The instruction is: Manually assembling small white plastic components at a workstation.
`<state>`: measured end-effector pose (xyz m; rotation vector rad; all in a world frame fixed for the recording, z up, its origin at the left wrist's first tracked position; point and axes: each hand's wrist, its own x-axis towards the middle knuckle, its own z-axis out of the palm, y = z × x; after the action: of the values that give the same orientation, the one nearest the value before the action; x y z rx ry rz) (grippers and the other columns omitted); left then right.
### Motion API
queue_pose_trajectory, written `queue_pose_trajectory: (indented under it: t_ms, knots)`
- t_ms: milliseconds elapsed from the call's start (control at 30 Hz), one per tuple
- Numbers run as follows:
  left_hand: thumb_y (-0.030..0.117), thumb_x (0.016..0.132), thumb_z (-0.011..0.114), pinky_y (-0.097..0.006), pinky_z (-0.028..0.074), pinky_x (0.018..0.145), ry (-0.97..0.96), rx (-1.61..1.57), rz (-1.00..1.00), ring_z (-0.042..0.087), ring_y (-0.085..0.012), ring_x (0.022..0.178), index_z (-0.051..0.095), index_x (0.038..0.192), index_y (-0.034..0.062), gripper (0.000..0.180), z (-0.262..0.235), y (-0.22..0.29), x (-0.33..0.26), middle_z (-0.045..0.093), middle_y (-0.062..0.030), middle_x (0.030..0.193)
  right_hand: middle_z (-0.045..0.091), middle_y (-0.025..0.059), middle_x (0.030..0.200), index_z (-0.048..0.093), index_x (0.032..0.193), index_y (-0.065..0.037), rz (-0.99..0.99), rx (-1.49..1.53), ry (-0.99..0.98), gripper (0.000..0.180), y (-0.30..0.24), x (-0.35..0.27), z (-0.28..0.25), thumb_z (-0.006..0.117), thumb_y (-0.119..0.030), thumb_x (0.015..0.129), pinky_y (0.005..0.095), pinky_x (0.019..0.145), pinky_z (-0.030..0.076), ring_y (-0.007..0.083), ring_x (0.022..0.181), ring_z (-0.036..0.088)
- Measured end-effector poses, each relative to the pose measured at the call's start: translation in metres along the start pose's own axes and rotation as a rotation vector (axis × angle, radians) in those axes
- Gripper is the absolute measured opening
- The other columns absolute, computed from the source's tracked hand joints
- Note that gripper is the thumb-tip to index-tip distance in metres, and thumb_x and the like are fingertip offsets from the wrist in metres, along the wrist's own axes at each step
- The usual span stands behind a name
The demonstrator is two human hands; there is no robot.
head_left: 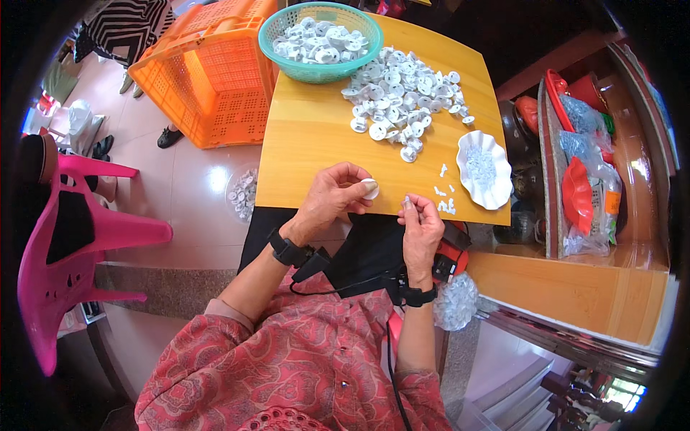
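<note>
My left hand (336,192) is closed on a round white plastic piece (371,189), gripped between thumb and fingers over the table's near edge. A little to its right, my right hand (421,233) is pinched, fingertips together; what they hold, if anything, is too small to make out. Several small white plastic bits (445,207) lie on the table just beyond my right hand. Beside them stands a white scalloped dish (463,177) with tiny clear pieces in it. Farther back spreads a loose heap of round white plastic parts (402,93).
A green basket (270,52) full of similar white parts stands at the back left of the wooden table (302,136). Left of it is an orange crate (208,136); a pink chair (72,237) stands farther left. Shelves with bags (586,179) are at the right.
</note>
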<state>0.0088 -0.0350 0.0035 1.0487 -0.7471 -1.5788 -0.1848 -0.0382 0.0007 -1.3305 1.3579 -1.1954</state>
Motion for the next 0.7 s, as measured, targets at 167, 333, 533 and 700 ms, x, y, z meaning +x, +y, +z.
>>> queue_pose_trajectory:
  t_ms: [167,333,533,700]
  knots:
    - [0.014,0.093,0.067,-0.023,0.056,0.061,0.007,0.011,0.011,0.067,-0.0105,0.072,0.065,0.111,0.0019,0.022,0.0,-0.002,-0.003,0.069,-0.0058,0.093,0.064,0.0023,0.086,0.062,0.103,0.002,0.046,0.044,-0.021,0.011,-0.004,0.006,0.004,0.062,-0.003,0.093,0.022,0.066,0.051,0.0069,0.073,0.059]
    - [0.013,0.093,0.067,-0.022,0.054,0.06,-0.036,0.137,0.022,0.063,-0.0069,0.066,0.066,0.115,0.0038,0.023,0.0,-0.004,-0.005,0.069,-0.0035,0.087,0.062,0.0023,0.089,0.059,0.103,0.003,0.085,0.152,-0.005,0.021,-0.003,0.006,0.007,0.07,0.0,0.086,0.0206,0.072,0.05,0.0067,0.077,0.058]
    - [0.011,0.09,0.07,-0.021,0.053,0.061,-0.029,0.177,0.059,0.062,-0.0065,0.065,0.066,0.113,0.0005,0.025,0.002,-0.008,-0.003,0.069,-0.0036,0.085,0.062,0.0019,0.088,0.059,0.103,0.002,0.038,0.097,0.024,0.024,-0.004,0.012,0.01,0.072,0.0,0.084,0.0207,0.073,0.05,0.0068,0.077,0.058]
    - [0.012,0.092,0.069,-0.021,0.054,0.065,-0.039,0.125,0.057,0.064,-0.0068,0.071,0.065,0.115,0.0022,0.026,0.001,-0.008,-0.004,0.069,-0.0017,0.086,0.064,0.0025,0.088,0.062,0.097,0.002,0.008,0.083,0.012,0.014,-0.001,0.015,0.012,0.071,0.001,0.085,0.0212,0.073,0.05,0.0062,0.078,0.059]
